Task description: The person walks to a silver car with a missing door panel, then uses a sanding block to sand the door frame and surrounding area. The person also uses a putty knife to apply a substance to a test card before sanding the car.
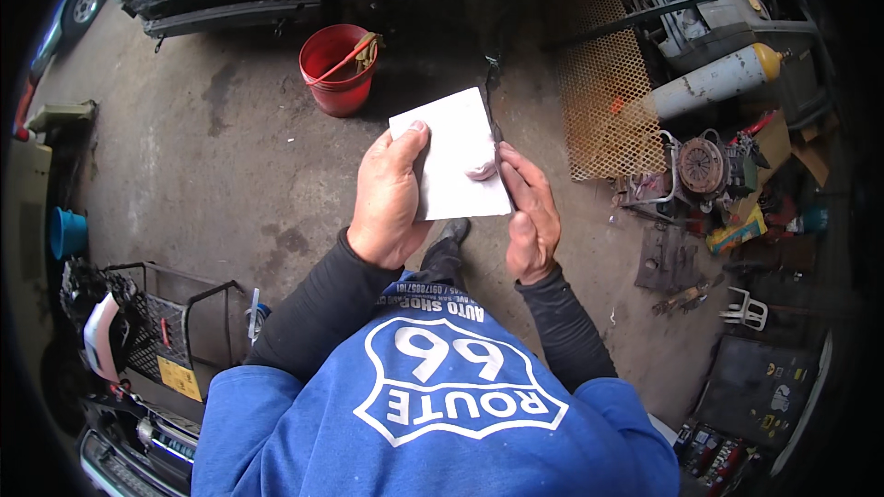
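My left hand [385, 186] grips a flat white square board [433, 152] by its left side, the thumb pressed on the top face. A small whitish lump of paste [482, 166] sits on the board near its right edge. My right hand [532, 207] is at the board's right edge, beside the lump. Its fingers are close together and the thumb is bent in; a thin dark edge shows by the fingertips. What the right hand holds, if anything, I cannot make out. Dark sleeves cover both forearms.
A red bucket [339, 74] with a cloth on its rim stands ahead on the concrete floor. To the right are an expanded metal mesh panel [608, 92], a gas cylinder [714, 83] and car parts. A metal rack [175, 322] and a blue tub [68, 233] are at the left.
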Available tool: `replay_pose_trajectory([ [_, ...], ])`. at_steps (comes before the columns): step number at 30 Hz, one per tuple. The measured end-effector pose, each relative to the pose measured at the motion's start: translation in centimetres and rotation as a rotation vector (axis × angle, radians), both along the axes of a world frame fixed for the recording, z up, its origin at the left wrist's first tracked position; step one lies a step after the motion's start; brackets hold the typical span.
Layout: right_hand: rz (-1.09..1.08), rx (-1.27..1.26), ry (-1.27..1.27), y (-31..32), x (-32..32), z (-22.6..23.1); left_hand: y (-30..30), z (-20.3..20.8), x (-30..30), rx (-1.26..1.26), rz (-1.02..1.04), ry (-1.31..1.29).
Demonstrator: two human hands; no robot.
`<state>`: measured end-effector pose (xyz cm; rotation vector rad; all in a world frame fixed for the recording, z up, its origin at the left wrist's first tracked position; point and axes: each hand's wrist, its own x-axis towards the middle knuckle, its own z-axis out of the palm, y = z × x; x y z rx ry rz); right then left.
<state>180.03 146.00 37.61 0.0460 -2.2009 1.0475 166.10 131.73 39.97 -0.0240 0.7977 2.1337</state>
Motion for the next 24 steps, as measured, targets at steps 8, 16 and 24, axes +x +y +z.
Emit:
replay_pose_trajectory([
  [8, -0.187, 0.361, -0.129, 1.4, 2.2, 4.9, -1.0, 0.3, -0.8, -0.054, 0.114, 0.212],
  [16, -0.038, 0.574, -0.21, -0.7, 1.1, 8.4, -1.0, -0.5, -0.4, -0.04, 0.185, 0.507],
  [24, -0.084, 0.612, -0.133, -1.1, 0.3, 8.7, -1.6, -0.6, -1.1, -0.047, 0.128, 0.606],
])
